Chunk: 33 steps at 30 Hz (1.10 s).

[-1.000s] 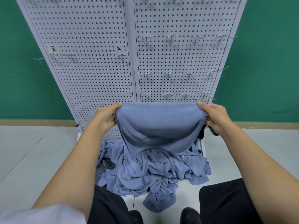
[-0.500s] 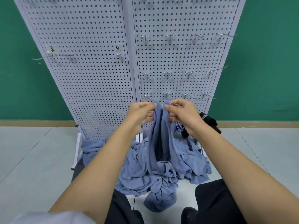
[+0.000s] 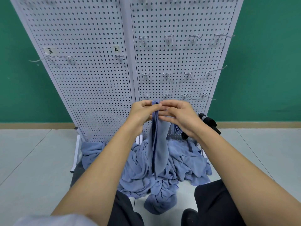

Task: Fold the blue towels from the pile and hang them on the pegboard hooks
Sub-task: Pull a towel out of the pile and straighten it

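A blue towel [image 3: 158,141] hangs folded in half lengthwise, a narrow strip in front of the white pegboard [image 3: 101,70]. My left hand [image 3: 141,112] and my right hand [image 3: 179,116] meet at its top edge, and both pinch the joined corners. Below it, a pile of blue towels [image 3: 184,162] lies crumpled on the floor at the pegboard's foot. Bare metal hooks [image 3: 167,96] stick out of the right panel just above my hands, in three rows.
Two labelled hooks [image 3: 119,57] sit on the left panel. A black object [image 3: 210,122] shows behind my right wrist. The pegboard's white foot [image 3: 76,154] runs along the grey floor at left. My dark trouser legs and shoes fill the bottom edge.
My hands, spread wide with the towel stretched between them a second ago, have come together, so the towel now hangs folded in half.
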{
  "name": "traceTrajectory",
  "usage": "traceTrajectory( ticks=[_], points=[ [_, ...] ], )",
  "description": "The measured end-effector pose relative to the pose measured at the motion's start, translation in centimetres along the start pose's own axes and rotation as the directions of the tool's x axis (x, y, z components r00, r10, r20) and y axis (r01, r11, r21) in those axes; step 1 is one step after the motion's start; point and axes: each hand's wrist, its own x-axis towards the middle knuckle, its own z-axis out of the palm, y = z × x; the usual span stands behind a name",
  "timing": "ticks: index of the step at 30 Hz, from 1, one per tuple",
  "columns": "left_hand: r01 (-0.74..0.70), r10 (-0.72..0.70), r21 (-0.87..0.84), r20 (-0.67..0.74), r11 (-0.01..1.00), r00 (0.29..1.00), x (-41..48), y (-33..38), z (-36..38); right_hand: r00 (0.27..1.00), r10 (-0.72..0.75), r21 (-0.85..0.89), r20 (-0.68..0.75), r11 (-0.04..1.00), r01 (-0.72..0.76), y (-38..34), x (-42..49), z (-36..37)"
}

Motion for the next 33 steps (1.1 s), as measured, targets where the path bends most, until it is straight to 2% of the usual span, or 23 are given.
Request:
traceTrajectory(
  ticks=[4, 7, 9, 13, 15, 18, 21, 24, 26, 29, 31, 33],
  points=[
    [0.04, -0.04, 0.017, -0.031, 0.999, 0.999, 0.4, -0.1, 0.0, 0.996, -0.031, -0.029, -0.081, 0.999, 0.029, -0.3, 0.2, -1.3],
    [0.045, -0.045, -0.025, -0.022, 0.999, 0.999, 0.4, 0.2, 0.0, 0.967, -0.147, -0.383, -0.206, 0.922, 0.058, -0.2, 0.5, -2.9],
    [0.044, -0.045, -0.067, -0.003, 0.997, 0.999, 0.5, 0.4, -0.1, 0.97, -0.115, -0.489, -0.214, 0.872, -0.004, 0.3, 0.9, -4.1],
    [0.054, -0.055, -0.109, -0.005, 0.993, 0.998, 0.9, 0.2, -0.6, 0.992, 0.106, -0.427, -0.075, 0.895, -0.128, 1.5, 1.2, -5.1],
    [0.071, -0.072, -0.066, -0.025, 0.995, 0.997, 1.2, -0.1, -0.9, 0.997, 0.05, -0.387, -0.052, 0.92, -0.066, 1.4, 1.0, -4.8],
    [0.091, -0.092, -0.016, -0.062, 0.996, 0.994, 1.6, -0.6, -1.4, 0.984, -0.102, -0.299, -0.145, 0.953, 0.055, 1.1, 1.1, -4.9],
    [0.079, -0.079, -0.006, -0.041, 0.997, 0.996, 1.7, -0.9, -1.2, 0.97, -0.134, -0.331, -0.203, 0.942, 0.061, 0.9, 1.1, -5.1],
    [0.033, -0.034, 0.033, 0.031, 0.999, 0.999, 1.7, -1.1, -0.3, 0.956, -0.194, -0.492, -0.222, 0.868, 0.062, 1.0, 1.1, -5.6],
    [-0.01, 0.005, 0.046, 0.105, 0.999, 0.994, 1.8, -1.0, 0.2, 0.965, -0.22, -0.628, -0.142, 0.774, 0.084, 0.8, 1.1, -5.8],
    [-0.029, 0.021, 0.038, 0.2, 0.999, 0.98, 1.8, -0.9, 0.7, 0.987, -0.16, -0.755, -0.01, 0.649, 0.098, 0.8, 1.3, -5.4],
    [-0.009, 0.013, -0.018, 0.222, 1.0, 0.975, 1.9, -1.0, 0.8, 0.986, -0.159, -0.806, 0.039, 0.579, 0.125, 0.8, 1.5, -4.8],
    [0.002, 0.009, -0.061, 0.182, 0.998, 0.983, 2.4, -1.2, 0.5, 0.979, -0.195, -0.81, 0.054, 0.565, 0.157, 0.5, 1.9, -4.4]
  ],
)
